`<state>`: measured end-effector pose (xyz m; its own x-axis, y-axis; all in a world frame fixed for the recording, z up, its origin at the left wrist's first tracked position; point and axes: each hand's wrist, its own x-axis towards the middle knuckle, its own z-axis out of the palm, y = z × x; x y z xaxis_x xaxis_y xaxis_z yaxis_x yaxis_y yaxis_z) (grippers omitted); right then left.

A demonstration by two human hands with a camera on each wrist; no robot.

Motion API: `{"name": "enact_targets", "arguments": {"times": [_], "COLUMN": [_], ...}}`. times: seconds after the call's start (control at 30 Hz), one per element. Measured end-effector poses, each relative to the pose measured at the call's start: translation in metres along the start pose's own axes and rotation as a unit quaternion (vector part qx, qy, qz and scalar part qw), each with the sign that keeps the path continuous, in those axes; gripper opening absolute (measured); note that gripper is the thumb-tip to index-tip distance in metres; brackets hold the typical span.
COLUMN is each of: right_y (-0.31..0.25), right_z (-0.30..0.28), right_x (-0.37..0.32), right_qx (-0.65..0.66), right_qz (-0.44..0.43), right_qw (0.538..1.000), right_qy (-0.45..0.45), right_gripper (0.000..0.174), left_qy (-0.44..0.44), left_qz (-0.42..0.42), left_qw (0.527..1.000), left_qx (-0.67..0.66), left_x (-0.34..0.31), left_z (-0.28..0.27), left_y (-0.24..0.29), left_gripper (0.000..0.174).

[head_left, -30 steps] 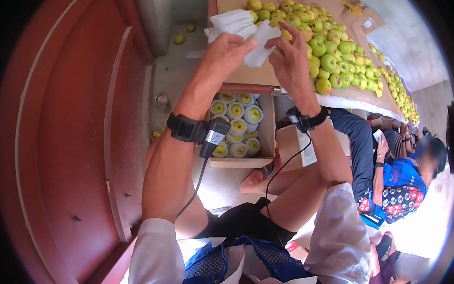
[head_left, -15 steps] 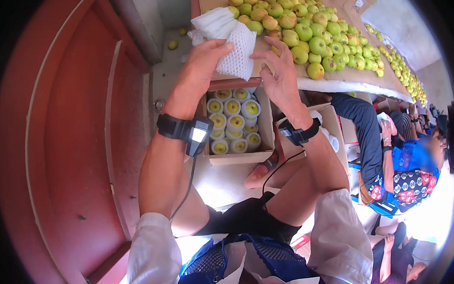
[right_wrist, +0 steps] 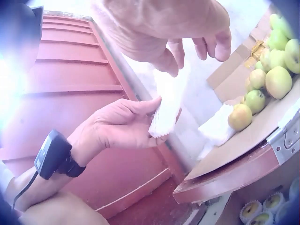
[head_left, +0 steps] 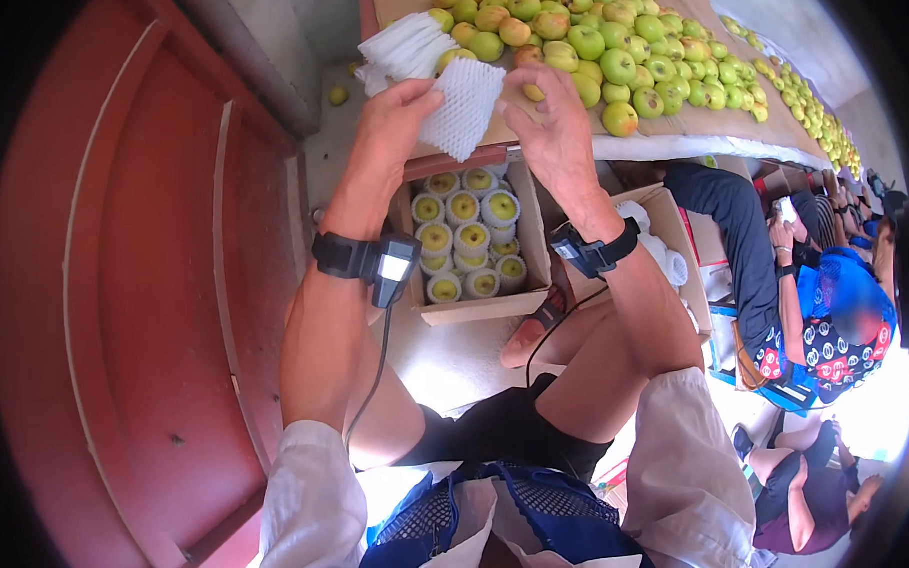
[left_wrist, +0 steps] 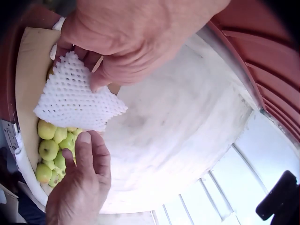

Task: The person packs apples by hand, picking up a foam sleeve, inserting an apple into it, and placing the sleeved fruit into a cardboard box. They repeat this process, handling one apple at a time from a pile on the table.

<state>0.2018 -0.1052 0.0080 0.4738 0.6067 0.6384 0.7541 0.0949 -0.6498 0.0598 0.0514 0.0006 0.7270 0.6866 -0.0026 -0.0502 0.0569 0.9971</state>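
Observation:
A white foam net sleeve (head_left: 463, 107) hangs between my hands over the table's near edge. My left hand (head_left: 389, 128) pinches it at one side, and in the left wrist view the thumb lies across the mesh (left_wrist: 70, 96). My right hand (head_left: 551, 125) is at the sleeve's other side, fingers loosely bent with nothing between them. Its fingertips are close to the sleeve's edge in the left wrist view. A stack of flat foam sleeves (head_left: 406, 45) lies on the table just beyond my left hand, next to a pile of green-yellow apples (head_left: 586, 41).
Below the table edge stands a cardboard box (head_left: 490, 308) of apples in foam sleeves (head_left: 466, 237). Another box (head_left: 688, 238) with white sleeves is to its right. A red door (head_left: 165, 294) runs along the left. Another person (head_left: 836, 321) sits at the right.
The sleeve was between both hands; my right hand has drawn off it and come back close to its edge. The sleeve now shows its broad mesh face. The head view has shifted.

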Motion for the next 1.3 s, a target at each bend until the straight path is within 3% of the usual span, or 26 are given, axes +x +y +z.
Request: {"name": "enact_targets", "arguments": {"times": [0.17, 0.47, 0.67, 0.77, 0.87, 0.97, 1.17, 1.3], "right_y": [-0.017, -0.006, -0.023, -0.016, -0.012, -0.007, -0.001, 0.007], "right_z": [-0.001, 0.004, -0.005, -0.002, -0.001, 0.007, -0.001, 0.002], "right_x": [0.003, -0.002, 0.0, 0.003, 0.0, -0.004, 0.001, -0.003], "right_qx": [0.057, 0.019, -0.085, -0.065, -0.043, 0.15, 0.132, 0.033], "right_qz": [0.022, -0.052, -0.141, -0.174, -0.114, 0.095, 0.192, 0.149], "right_qw": [0.998, 0.998, 0.986, 0.983, 0.992, 0.983, 0.961, 0.975], "right_qy": [0.022, 0.031, 0.029, 0.009, -0.032, -0.045, -0.148, -0.163], "right_gripper": [0.034, 0.025, 0.021, 0.02, 0.018, 0.019, 0.041, 0.045], "left_qy": [0.009, 0.001, 0.033, 0.04, 0.039, 0.059, 0.042, 0.049], "left_qz": [0.016, 0.016, 0.008, 0.0, 0.009, 0.014, 0.017, 0.03], "left_qw": [0.999, 1.0, 0.999, 0.999, 0.998, 0.996, 0.992, 0.982], "left_qx": [0.043, 0.003, 0.007, 0.031, 0.044, 0.073, 0.122, 0.178], "left_x": [-0.003, -0.008, -0.011, -0.014, -0.016, -0.019, -0.017, -0.014], "left_z": [0.005, 0.004, 0.007, 0.008, 0.009, 0.013, 0.018, 0.022], "left_y": [0.002, 0.003, 0.008, 0.012, 0.014, 0.016, 0.013, 0.005], "left_gripper": [0.027, 0.029, 0.031, 0.033, 0.034, 0.035, 0.029, 0.026]}}
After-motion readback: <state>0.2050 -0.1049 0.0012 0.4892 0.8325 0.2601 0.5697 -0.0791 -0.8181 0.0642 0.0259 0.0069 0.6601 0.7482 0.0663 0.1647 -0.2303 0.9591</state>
